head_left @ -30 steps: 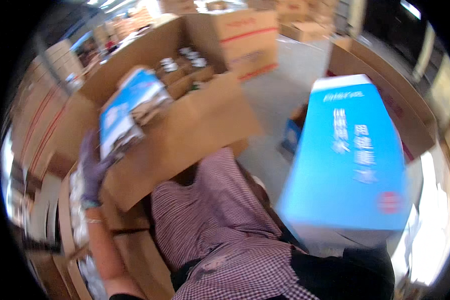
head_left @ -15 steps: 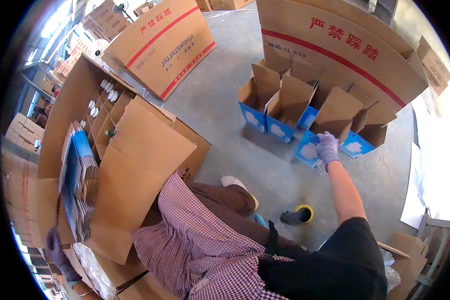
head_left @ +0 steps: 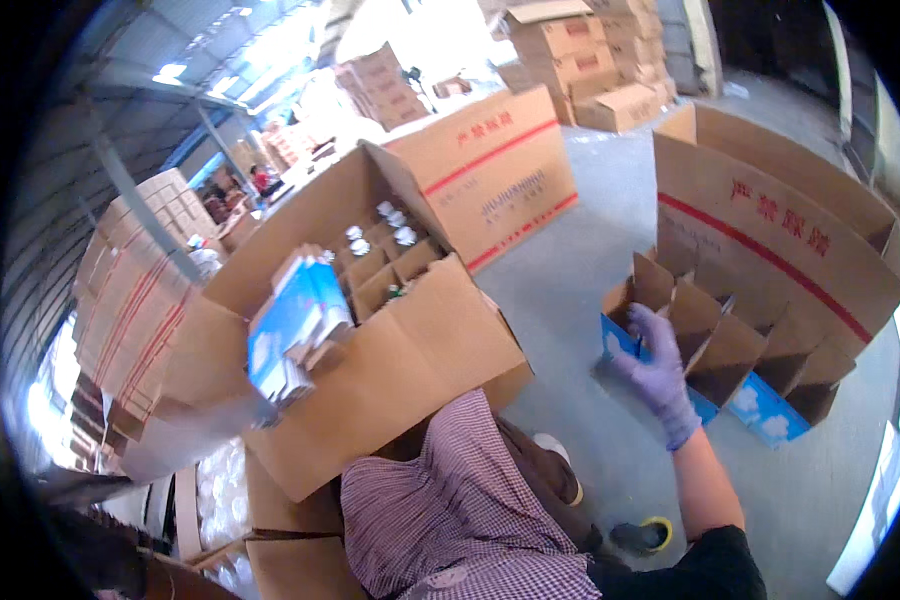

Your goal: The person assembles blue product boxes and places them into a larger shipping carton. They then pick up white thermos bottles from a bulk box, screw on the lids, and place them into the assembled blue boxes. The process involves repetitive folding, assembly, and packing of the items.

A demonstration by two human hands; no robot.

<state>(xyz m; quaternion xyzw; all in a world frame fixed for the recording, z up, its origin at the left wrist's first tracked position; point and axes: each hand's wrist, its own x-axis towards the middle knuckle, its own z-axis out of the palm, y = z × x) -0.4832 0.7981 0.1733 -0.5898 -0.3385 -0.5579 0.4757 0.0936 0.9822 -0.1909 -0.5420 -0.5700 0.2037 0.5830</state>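
My right hand [head_left: 660,375], in a lilac glove, reaches over a cluster of small open-topped blue boxes [head_left: 770,412] on the floor. Its fingers are spread at the left boxes, with nothing visibly gripped. At the lower left my left hand [head_left: 80,487] is a dark smear, its fingers unreadable. A blurred pale shape lies between it and the large open carton [head_left: 400,375] beside my legs. On that carton's near left part rests a stack of flattened blue boxes [head_left: 300,320]. Cardboard dividers [head_left: 410,262] fill the rest, with white-topped items [head_left: 355,240] in some cells.
A big open carton [head_left: 760,230] stands right behind the small boxes. Another carton [head_left: 500,175] stands beyond the divided one. A dark roll with a yellow rim [head_left: 642,537] lies near my shoe [head_left: 560,465]. Clear plastic-wrapped items [head_left: 220,490] fill a box at lower left.
The view has swung left and up. My right hand has let go of a front small box and opened over the left boxes. My left arm has moved and blurred.
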